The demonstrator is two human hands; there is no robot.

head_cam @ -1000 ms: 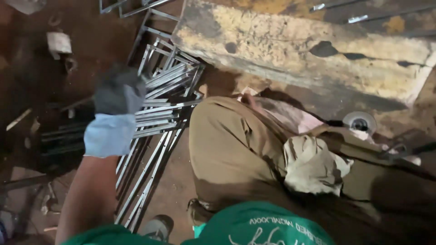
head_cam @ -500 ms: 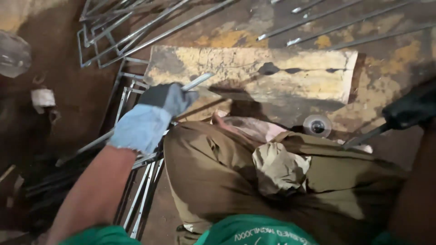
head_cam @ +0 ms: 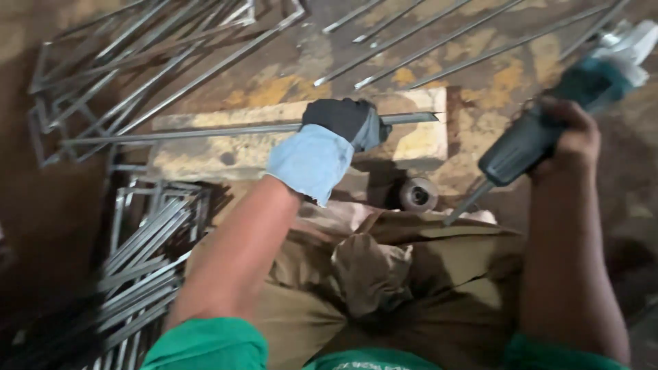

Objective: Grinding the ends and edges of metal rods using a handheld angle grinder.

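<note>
Gripping steel rod [head_cam: 205, 131], left hand [head_cam: 329, 140]; right hand [head_cam: 565, 137] clutching grinder [head_cam: 548, 116].

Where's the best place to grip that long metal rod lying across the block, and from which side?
Grip the metal rod mid-length over the block, from above. It lies flat with both ends overhanging, and the gloved left hand already holds it there.

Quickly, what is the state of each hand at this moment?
Left hand: gloved, closed around a long metal rod lying on the block.
Right hand: bare, closed around a green power tool.
</note>
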